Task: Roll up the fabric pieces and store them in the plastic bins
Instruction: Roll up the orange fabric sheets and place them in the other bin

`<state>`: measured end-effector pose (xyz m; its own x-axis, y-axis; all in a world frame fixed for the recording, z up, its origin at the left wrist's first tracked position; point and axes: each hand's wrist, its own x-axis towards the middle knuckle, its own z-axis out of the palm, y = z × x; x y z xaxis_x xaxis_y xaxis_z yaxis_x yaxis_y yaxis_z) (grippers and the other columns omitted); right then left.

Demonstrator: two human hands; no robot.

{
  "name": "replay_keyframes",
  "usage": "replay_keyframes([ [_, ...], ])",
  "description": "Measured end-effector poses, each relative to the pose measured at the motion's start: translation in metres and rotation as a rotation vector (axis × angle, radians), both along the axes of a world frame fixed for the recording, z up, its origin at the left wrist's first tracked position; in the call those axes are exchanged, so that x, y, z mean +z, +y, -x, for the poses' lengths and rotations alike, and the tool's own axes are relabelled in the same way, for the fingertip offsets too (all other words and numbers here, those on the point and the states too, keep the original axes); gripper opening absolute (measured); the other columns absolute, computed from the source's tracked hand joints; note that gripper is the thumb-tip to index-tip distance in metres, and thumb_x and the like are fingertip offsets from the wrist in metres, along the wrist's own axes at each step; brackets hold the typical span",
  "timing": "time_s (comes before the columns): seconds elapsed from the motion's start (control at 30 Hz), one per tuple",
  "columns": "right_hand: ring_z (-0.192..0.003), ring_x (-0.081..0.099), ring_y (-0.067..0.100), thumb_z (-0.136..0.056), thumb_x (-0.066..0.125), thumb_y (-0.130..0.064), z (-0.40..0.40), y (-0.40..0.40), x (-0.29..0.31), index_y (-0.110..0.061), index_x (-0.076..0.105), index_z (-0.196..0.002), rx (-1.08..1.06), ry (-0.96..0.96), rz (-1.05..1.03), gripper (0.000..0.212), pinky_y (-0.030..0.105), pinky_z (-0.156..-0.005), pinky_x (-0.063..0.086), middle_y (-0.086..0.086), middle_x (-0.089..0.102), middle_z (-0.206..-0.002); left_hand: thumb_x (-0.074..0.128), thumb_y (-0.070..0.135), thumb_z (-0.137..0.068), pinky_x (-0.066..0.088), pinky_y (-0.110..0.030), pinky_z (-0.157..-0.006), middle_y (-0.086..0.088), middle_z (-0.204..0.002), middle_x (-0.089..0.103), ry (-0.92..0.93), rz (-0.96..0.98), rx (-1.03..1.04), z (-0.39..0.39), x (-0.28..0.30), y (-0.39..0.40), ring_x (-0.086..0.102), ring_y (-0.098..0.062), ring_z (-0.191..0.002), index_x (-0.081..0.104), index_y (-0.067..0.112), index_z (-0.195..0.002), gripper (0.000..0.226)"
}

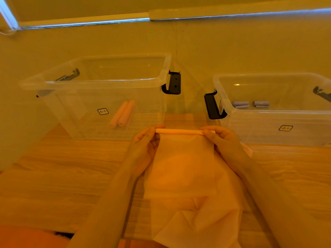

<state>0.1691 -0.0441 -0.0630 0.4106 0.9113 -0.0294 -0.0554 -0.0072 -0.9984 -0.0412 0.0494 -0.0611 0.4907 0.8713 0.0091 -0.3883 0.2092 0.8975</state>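
Note:
A pale pink fabric piece (pixel 184 163) lies flat on the wooden table, its far edge rolled into a thin tube (pixel 179 131). My left hand (pixel 145 142) pinches the tube's left end, and my right hand (pixel 222 138) pinches its right end. More pale fabric (pixel 197 217) is heaped under it toward me. The left clear plastic bin (pixel 100 83) holds two pink fabric rolls (pixel 122 113). Two grey fabric rolls (pixel 250 104) lie in the right clear bin (pixel 268 111).
Both bins stand at the back of the wooden table (pixel 53 176), against a plain wall. Black latch handles (pixel 172 83) stick out from the bin ends, one (pixel 213 106) facing the gap between the bins.

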Motion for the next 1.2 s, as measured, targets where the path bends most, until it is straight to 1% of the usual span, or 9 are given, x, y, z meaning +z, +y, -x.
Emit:
replay_keyframes([
  [0.13,-0.073,0.063,0.010,-0.093,0.056,-0.027,0.0008,0.0006,0.0009,-0.025,0.068,-0.102,0.021,-0.029,0.004,0.016,0.021,-0.059,0.049,-0.003,0.067,-0.085,0.051,0.027,-0.082,0.055,-0.022,-0.068,-0.005,-0.081,0.067,-0.004,0.056,-0.080,-0.0003,0.0024,-0.0003,0.065,-0.012,-0.076,0.064,0.008,-0.110,0.036],
  [0.33,-0.069,0.063,0.004,-0.094,0.054,-0.030,0.0022,0.0005,0.0009,-0.026,0.068,-0.101,0.032,-0.039,-0.005,0.017,0.019,-0.057,0.048,-0.009,0.068,-0.080,0.049,0.029,-0.082,0.055,-0.022,-0.065,-0.005,-0.084,0.068,0.001,0.091,-0.099,-0.0019,0.0055,-0.0014,0.066,-0.012,-0.076,0.065,0.010,-0.108,0.036],
  [0.43,-0.076,0.064,0.007,-0.093,0.055,-0.031,0.0026,0.0005,0.0001,-0.025,0.068,-0.107,0.054,-0.058,0.008,0.020,0.020,-0.060,0.049,-0.006,0.068,-0.087,0.050,0.029,-0.081,0.055,-0.022,-0.064,-0.006,-0.085,0.064,0.015,0.101,-0.093,-0.0023,0.0054,-0.0014,0.064,-0.012,-0.075,0.066,0.009,-0.108,0.037],
  [0.53,-0.081,0.065,0.010,-0.093,0.056,-0.031,0.0026,0.0006,-0.0005,-0.026,0.069,-0.105,0.062,-0.075,0.001,0.019,0.022,-0.063,0.050,-0.005,0.069,-0.091,0.051,0.029,-0.081,0.055,-0.022,-0.063,-0.005,-0.083,0.064,0.021,0.107,-0.096,-0.0034,0.0060,-0.0023,0.064,-0.011,-0.074,0.067,0.010,-0.107,0.036],
  [0.63,-0.086,0.065,0.014,-0.092,0.057,-0.031,0.0025,0.0008,-0.0006,-0.028,0.069,-0.102,0.052,-0.063,0.000,0.016,0.026,-0.067,0.051,-0.003,0.069,-0.096,0.048,0.024,-0.088,0.055,-0.021,-0.061,-0.003,-0.079,0.068,0.014,0.113,-0.111,-0.0030,0.0072,-0.0035,0.066,-0.010,-0.071,0.065,0.008,-0.106,0.029],
  [0.73,-0.083,0.066,0.013,-0.090,0.060,-0.028,0.0025,0.0009,-0.0002,-0.028,0.069,-0.100,0.047,-0.019,-0.004,0.013,0.024,-0.064,0.053,-0.003,0.070,-0.095,0.037,0.022,-0.099,0.054,-0.023,-0.058,-0.002,-0.074,0.070,0.000,0.103,-0.108,-0.0026,0.0078,-0.0041,0.066,-0.010,-0.067,0.063,0.007,-0.106,0.030],
  [0.87,-0.084,0.069,0.016,-0.088,0.064,-0.024,0.0012,0.0010,0.0005,-0.025,0.069,-0.102,0.041,0.057,-0.009,0.015,0.028,-0.066,0.056,0.001,0.072,-0.096,0.046,0.034,-0.084,0.056,-0.026,-0.060,-0.005,-0.075,0.070,-0.041,0.127,-0.104,-0.0023,0.0079,-0.0041,0.067,-0.013,-0.069,0.063,0.006,-0.103,0.037],
  [1.0,-0.080,0.071,0.015,-0.087,0.064,-0.020,0.0009,0.0002,0.0011,-0.022,0.068,-0.102,0.045,0.100,-0.014,0.016,0.027,-0.064,0.057,-0.001,0.074,-0.090,0.051,0.032,-0.080,0.055,-0.025,-0.062,-0.004,-0.074,0.065,-0.004,0.122,-0.097,0.0011,0.0053,-0.0020,0.063,-0.013,-0.068,0.064,0.008,-0.104,0.037],
  [1.2,-0.073,0.070,0.013,-0.087,0.064,-0.014,0.0028,-0.0005,0.0029,-0.019,0.067,-0.102,0.066,0.106,-0.025,0.016,0.024,-0.058,0.056,-0.001,0.074,-0.083,0.054,0.030,-0.076,0.053,-0.023,-0.057,-0.003,-0.070,0.064,0.032,0.083,-0.062,0.0020,0.0043,-0.0018,0.061,-0.011,-0.062,0.068,0.010,-0.096,0.031],
])
